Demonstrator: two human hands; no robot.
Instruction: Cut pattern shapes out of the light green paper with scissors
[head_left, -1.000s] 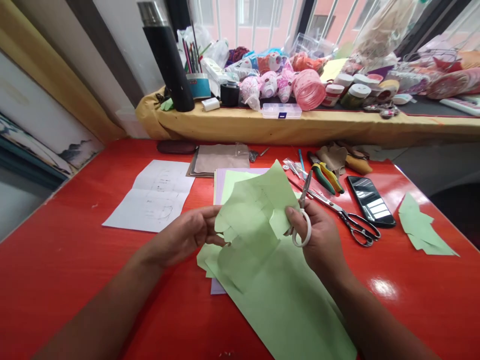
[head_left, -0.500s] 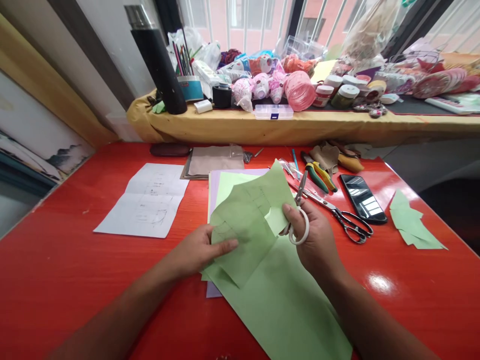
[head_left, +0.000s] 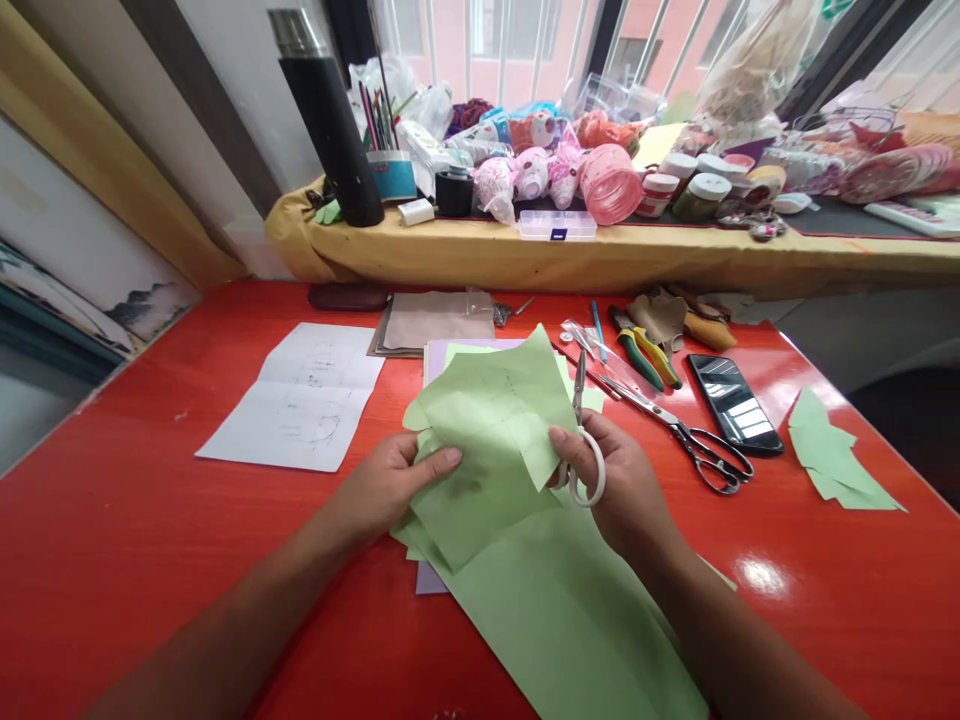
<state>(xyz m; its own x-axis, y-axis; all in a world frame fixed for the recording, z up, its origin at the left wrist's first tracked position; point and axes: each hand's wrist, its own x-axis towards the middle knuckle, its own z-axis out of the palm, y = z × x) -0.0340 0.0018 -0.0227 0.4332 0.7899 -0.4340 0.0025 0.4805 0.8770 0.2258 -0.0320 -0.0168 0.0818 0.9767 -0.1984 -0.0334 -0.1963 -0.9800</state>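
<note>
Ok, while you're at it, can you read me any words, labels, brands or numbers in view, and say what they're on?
Nothing reads clearly.
Folded white paper: pencil marks, too small to read.
Clear plastic box: dark blue label, too small to read.
Teal pen cup: any printing too blurred to read.

Left hand held flat, palm down, reaching inward; right hand curled closed, knuckles raised.

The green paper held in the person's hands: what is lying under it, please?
The green paper lies over a larger green sheet and a lilac sheet; their middle parts are covered.
</note>
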